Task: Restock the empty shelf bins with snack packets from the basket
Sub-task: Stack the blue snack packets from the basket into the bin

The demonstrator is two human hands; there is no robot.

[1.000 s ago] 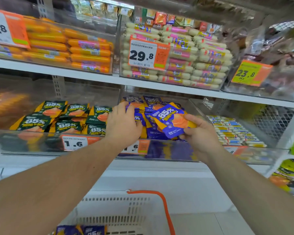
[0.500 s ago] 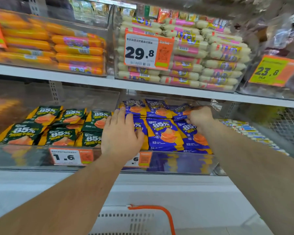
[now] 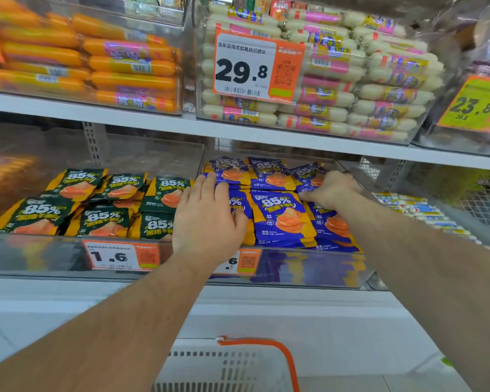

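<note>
So both your hands are in the clear bin (image 3: 309,274) on the lower shelf, the one holding the blue packets (image 3: 283,216). Your left hand (image 3: 208,222) lies flat, grip released, fingers straight on the left column of blue packets, thumb touching a packet's edge. Your right hand (image 3: 330,189) is at the back right of the bin, fingers curled down onto a blue packet there; grip looks clenched on that packet, though fingertips are hidden. Blue packets read "85%" in big print with an orange picture, stacked in two rows. Green packets (image 3: 105,202) in the neighbouring bin to the left also read "85%". Price tag (image 3: 120,256) on that bin reads "1.6"; the tag under your left wrist shows only "6". On the upper shelf, the white sausages (image 3: 374,89) carry a tag (image 3: 255,66) reading "29.8" with a QR code; orange sausages (image 3: 130,63) sit left of them. Yellow tag (image 3: 474,106) at right reads "23.8". Basket (image 3: 224,366) sits below, white with an orange handle (image 3: 280,352); contents out of frame.
</note>
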